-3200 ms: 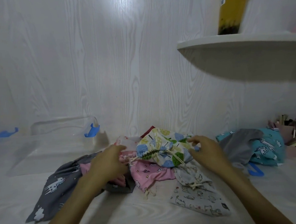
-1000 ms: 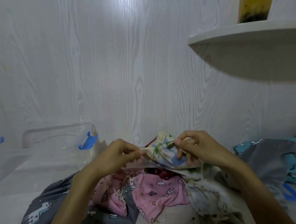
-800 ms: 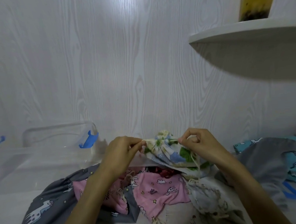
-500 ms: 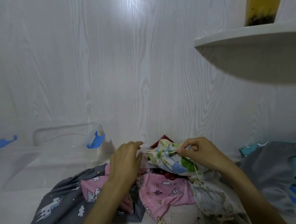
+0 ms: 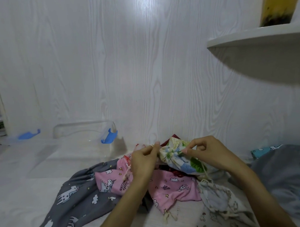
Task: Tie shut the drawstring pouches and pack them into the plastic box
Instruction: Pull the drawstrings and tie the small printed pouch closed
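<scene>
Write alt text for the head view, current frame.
Both hands, left hand and right hand, pinch at the gathered mouth of a floral pouch held above a heap of pouches, pink pouch and grey pouch among them. A clear plastic box with blue clips stands at left against the wall, nothing visible inside.

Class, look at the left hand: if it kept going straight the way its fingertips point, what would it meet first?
The left hand points up and slightly right, toward the gathered mouth of the floral pouch. It would probably meet that pouch first, with the wall behind; depth is hard to judge.
</scene>
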### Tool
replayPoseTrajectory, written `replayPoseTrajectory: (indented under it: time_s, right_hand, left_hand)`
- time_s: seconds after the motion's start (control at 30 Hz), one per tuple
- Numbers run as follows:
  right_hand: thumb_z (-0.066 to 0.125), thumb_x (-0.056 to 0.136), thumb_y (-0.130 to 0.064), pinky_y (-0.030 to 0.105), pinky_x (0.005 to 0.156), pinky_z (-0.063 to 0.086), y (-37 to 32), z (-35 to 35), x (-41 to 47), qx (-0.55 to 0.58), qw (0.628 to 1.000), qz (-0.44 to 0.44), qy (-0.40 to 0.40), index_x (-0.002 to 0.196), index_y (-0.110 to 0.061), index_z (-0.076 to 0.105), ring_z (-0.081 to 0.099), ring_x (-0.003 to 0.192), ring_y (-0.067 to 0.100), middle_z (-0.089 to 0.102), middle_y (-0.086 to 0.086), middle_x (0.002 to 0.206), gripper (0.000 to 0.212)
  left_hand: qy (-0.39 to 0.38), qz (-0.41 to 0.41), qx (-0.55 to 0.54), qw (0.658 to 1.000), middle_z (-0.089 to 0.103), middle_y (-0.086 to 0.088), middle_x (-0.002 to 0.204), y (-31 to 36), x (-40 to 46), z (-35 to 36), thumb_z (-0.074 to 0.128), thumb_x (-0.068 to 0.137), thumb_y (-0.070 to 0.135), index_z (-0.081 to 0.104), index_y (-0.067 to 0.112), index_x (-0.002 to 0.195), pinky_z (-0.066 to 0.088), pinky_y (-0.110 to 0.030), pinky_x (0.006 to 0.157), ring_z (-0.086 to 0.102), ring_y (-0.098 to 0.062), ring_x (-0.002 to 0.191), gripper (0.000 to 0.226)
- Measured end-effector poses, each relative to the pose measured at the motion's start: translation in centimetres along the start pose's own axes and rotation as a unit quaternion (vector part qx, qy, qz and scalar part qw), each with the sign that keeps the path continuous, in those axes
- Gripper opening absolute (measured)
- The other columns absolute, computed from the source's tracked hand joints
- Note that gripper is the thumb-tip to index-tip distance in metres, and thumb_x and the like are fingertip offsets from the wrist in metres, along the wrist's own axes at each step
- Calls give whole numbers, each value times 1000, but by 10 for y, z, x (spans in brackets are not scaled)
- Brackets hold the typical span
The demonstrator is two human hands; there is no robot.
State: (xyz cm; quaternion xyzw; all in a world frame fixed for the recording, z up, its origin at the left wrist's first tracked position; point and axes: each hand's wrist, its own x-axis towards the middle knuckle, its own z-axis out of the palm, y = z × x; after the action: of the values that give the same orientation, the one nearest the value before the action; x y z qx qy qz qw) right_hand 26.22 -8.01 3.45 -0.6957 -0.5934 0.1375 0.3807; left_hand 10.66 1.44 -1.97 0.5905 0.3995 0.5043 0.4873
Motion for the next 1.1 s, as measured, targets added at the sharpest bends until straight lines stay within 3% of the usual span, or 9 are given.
replayPoseTrajectory:
  time_s: [0.1, 0.2, 0.3, 0.43, 0.6, 0.83, 0.9, 0.97, 1.1]
  right_hand:
    - [68, 81, -39, 15, 43, 23, -1, -1, 0, -40, 997, -19, 61, 69, -29, 70, 36, 36, 4, 41, -11, 34, 15]
    - [63, 83, -45, 17, 42, 25, 0, 6, 3, -122, 970, -44, 204, 71, -35, 65, 43, 45, 4, 46, -9, 45, 16]
    - [62, 86, -43, 12, 47, 29, -1, 18, 4, -119, 951, -78, 273, 89, -37, 72, 54, 60, 4, 53, -18, 55, 12]
    - [57, 89, -46, 21, 57, 40, 5, 28, 4, -196, 967, -53, 153, 103, -32, 73, 64, 76, 4, 75, -7, 89, 26]
    - [65, 85, -41, 15, 45, 31, 5, 32, 7, -148, 987, -40, 38, 92, -27, 77, 51, 51, 1, 67, -11, 64, 19]
    - [67, 85, -32, 24, 67, 46, 0, 14, 7, -94, 994, -43, 21, 90, -25, 78, 60, 70, -1, 71, -17, 79, 14]
    - [66, 86, -31, 14, 60, 41, -1, 6, 5, -75, 996, -49, 17, 91, -26, 76, 55, 56, -6, 60, -25, 57, 12]
    - [64, 87, -30, 11, 47, 29, 2, -3, 3, -31, 999, -39, 3, 83, -28, 71, 40, 36, 0, 43, -17, 35, 8]
    - [61, 90, -25, 8, 42, 27, 5, -22, 0, -6, 999, 2, -44, 74, -18, 64, 39, 33, -3, 43, -17, 33, 18]
  left_hand:
    - [42, 30, -29, 998, 61, -1, 67, -2, 11, 4, 62, 89, 30, 63, 20, 67, 45, -27, 70, 53, -12, 67, 24]
    - [11, 39, -118, 992, 70, 1, 82, 4, 18, 7, 51, 96, 21, 70, 15, 93, 54, -17, 72, 65, -7, 77, 20]
    - [-50, 22, -188, 981, 71, -5, 91, 10, 20, 12, 39, 100, 12, 66, 6, 96, 54, -11, 68, 69, -7, 78, 28]
    - [-51, -35, -249, 966, 69, -9, 86, 8, 19, 8, 33, 101, 11, 56, 4, 84, 53, -12, 57, 70, -5, 63, 29]
    - [-35, -76, -258, 962, 67, -8, 84, 2, 20, -9, 36, 100, 10, 56, 4, 89, 50, -11, 50, 69, -4, 56, 23]
    - [-221, 48, -165, 960, 75, -3, 93, 52, 34, -18, 42, 99, 15, 66, 8, 100, 53, -13, 71, 72, -10, 87, 25]
    - [-222, 51, -190, 955, 75, -2, 91, 58, 34, -11, 39, 100, 14, 65, 10, 96, 54, -14, 72, 72, -10, 87, 26]
    - [-211, 43, -249, 944, 75, -1, 88, 58, 33, -4, 36, 101, 14, 60, 10, 90, 55, -16, 72, 72, -10, 86, 27]
    - [-202, 10, -392, 897, 76, -2, 86, 58, 39, -5, 34, 100, 12, 53, 11, 79, 57, -18, 71, 72, -10, 83, 29]
